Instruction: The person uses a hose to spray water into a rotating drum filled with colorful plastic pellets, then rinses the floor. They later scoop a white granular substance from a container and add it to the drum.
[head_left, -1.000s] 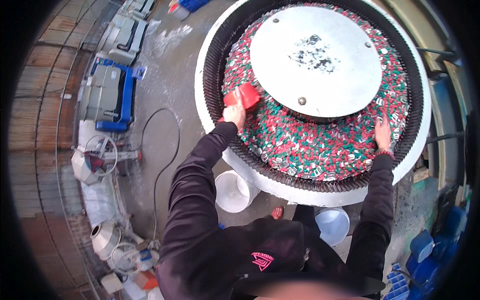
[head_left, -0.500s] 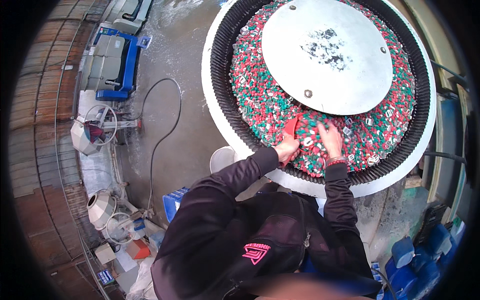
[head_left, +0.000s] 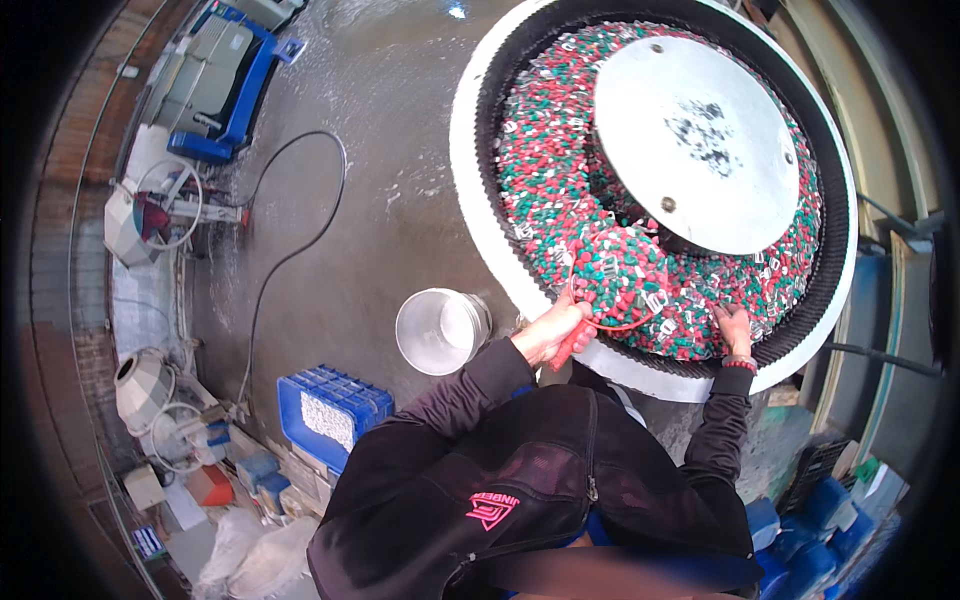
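Observation:
A round white tub [head_left: 484, 200] with a ribbed black lining holds a deep ring of small red, green and white pellets [head_left: 545, 160]. Pale, see-through or shiny buckle-like pieces are scattered among them. My left hand [head_left: 556, 332] is closed round the handle of a red-rimmed scoop [head_left: 630, 324], heaped with pellets and some of those pieces, at the tub's near side. To its right, my right hand [head_left: 734, 326] reaches into the pellets with bent fingers. The fingertips are partly hidden, and what they pinch is too small to tell.
A round white lid plate [head_left: 690, 140] with bolts covers the tub's middle. On the wet floor left of the tub stands a white bucket [head_left: 440, 330]. Further left are a blue crate [head_left: 330, 400], a black hose [head_left: 300, 255] and machines. Blue containers [head_left: 830, 510] sit at lower right.
The scoop has come up out of the pellets, heaped. My right hand has moved right, away from it. A hollow now shows by the lid plate. The whole view has shifted.

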